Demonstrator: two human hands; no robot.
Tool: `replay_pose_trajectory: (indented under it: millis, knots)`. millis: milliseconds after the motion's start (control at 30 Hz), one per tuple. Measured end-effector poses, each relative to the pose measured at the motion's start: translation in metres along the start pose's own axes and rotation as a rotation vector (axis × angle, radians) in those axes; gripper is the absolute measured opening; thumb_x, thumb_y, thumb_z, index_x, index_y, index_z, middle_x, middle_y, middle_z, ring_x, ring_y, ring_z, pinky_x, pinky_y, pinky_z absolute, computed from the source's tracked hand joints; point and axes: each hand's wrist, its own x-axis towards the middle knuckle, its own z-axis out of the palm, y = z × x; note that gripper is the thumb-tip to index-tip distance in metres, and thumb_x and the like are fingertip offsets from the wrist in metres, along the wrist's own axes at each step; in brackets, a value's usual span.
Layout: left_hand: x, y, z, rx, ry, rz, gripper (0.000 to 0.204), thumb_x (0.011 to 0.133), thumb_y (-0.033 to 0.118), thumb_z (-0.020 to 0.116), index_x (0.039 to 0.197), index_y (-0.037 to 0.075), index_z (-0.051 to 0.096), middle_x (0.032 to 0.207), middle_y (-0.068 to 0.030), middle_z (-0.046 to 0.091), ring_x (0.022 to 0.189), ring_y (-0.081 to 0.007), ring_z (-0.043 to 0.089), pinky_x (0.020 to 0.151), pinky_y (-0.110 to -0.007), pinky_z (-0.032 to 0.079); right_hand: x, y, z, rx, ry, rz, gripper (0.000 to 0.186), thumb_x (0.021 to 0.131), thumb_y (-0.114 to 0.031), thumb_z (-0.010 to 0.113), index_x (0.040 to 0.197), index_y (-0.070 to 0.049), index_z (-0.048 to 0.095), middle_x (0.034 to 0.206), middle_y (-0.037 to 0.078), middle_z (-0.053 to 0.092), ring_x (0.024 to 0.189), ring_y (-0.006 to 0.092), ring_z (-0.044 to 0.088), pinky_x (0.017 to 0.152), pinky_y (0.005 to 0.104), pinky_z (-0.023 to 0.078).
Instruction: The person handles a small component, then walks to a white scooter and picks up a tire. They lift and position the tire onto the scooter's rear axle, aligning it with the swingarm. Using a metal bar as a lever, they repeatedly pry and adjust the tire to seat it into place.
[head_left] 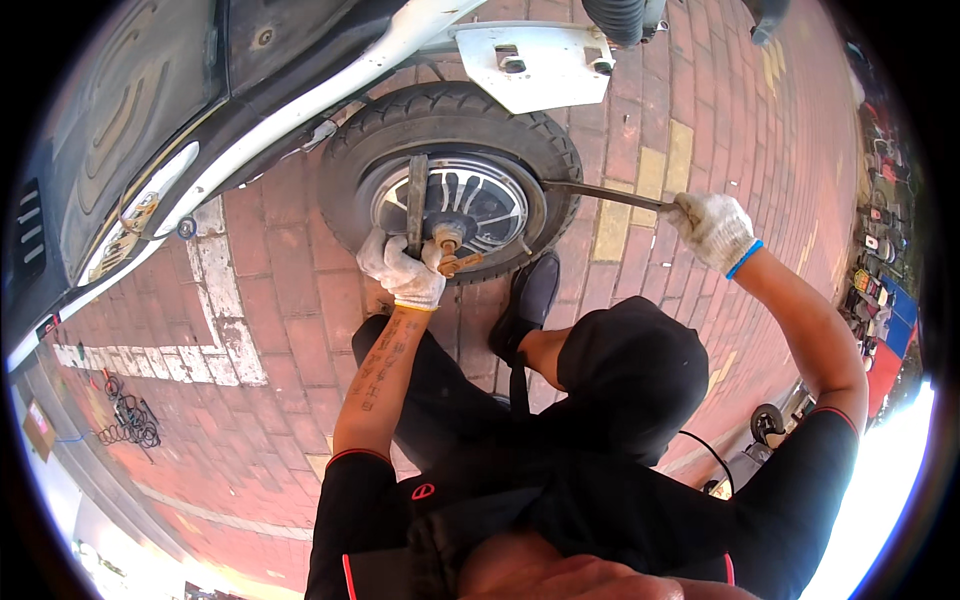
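A black tyre (340, 185) lies flat on brick paving around a silver and black spoked wheel rim (487, 205). A rusty axle stub (449, 243) rises from the hub. My left hand (402, 270), in a white knit glove, is closed round the near end of a flat metal tyre lever (416, 205) that lies across the rim's left side. My right hand (714, 230), gloved too, grips the outer end of a second tyre lever (612, 193). That lever's far tip sits at the right edge of the rim, against the tyre.
A white and black vehicle body (300, 110) leans in at the upper left. Beyond the tyre hangs a white metal plate (545, 65). My dark shoe (527, 295) stands by the tyre's near edge. A black cable coil (130, 420) lies at left; a small wheel (767, 424) is at right.
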Motion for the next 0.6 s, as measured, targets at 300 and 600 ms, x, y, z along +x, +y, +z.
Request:
replay_pose_trajectory:
  millis: [300,600]
  knots:
    - [-0.016,0.027,0.008,0.118,0.004,-0.085,0.062,0.084,0.032,0.084,0.125,0.002,0.046,0.127,-0.0231,0.051,0.114,-0.0399,0.051,0.098,-0.055,0.041,0.034,-0.014,-0.013,0.059,0.009,0.009,0.04,0.105,-0.043,0.06,0.094,-0.006,0.072,0.073,0.019,0.067,0.074,0.0385,0.069,0.067,0.0477,0.056]
    - [-0.036,0.006,0.011,0.098,0.012,-0.106,0.073,0.081,0.036,0.086,0.13,0.003,0.043,0.124,-0.0214,0.053,0.108,-0.0369,0.054,0.094,-0.053,0.045,0.052,-0.063,-0.105,-0.178,-0.068,-0.067,0.03,0.103,-0.035,0.064,0.111,-0.009,0.076,0.074,0.019,0.069,0.077,0.0341,0.071,0.073,0.0441,0.058]
